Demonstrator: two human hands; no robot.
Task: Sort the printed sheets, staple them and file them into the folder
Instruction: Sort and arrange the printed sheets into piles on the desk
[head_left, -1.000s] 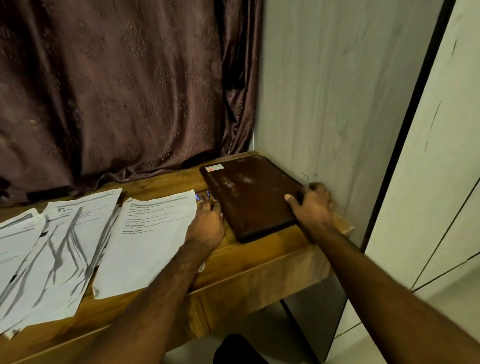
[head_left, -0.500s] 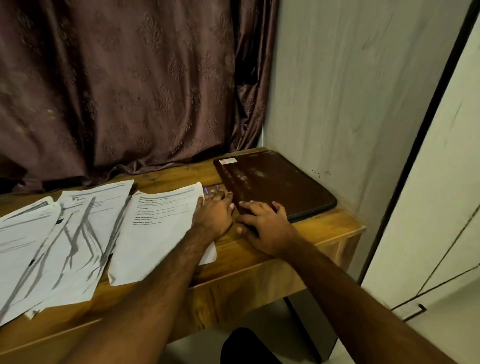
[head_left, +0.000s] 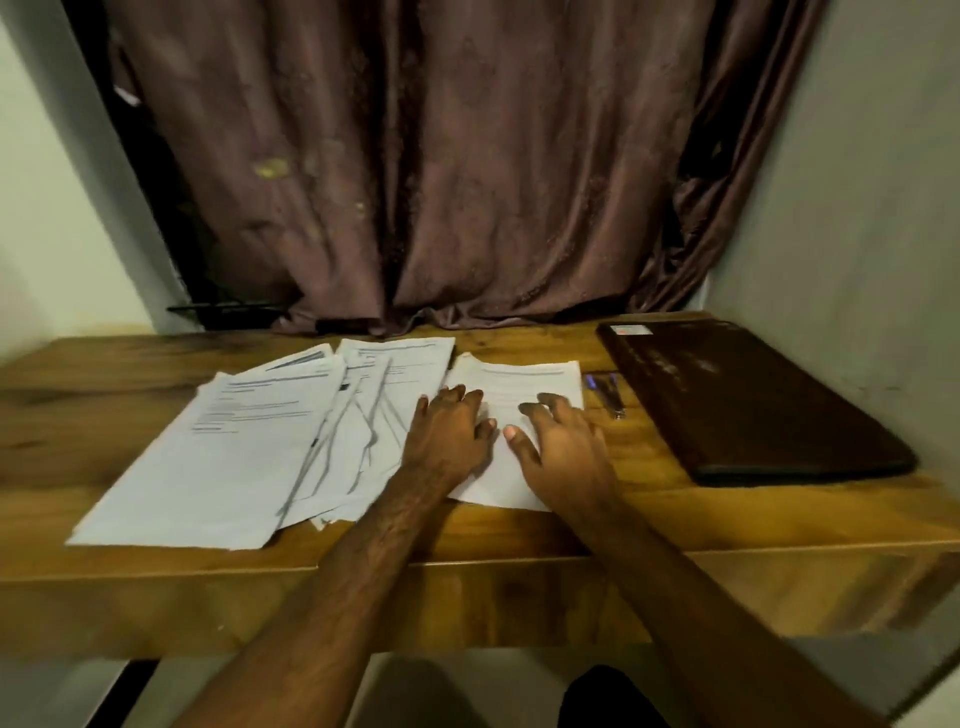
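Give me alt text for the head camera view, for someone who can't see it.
Both hands, left hand and right hand, rest on a printed sheet on a wooden desk. More sheets fan out left; a closed brown folder lies right, before a curtain.

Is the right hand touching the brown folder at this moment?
Apart. The head view shows the right hand resting on the rightmost printed sheet, with bare wooden desk and a stapler lying between it and the brown folder.

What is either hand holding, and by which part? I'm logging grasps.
Nothing is held. The left hand and right hand rest flat on the rightmost white printed sheet.
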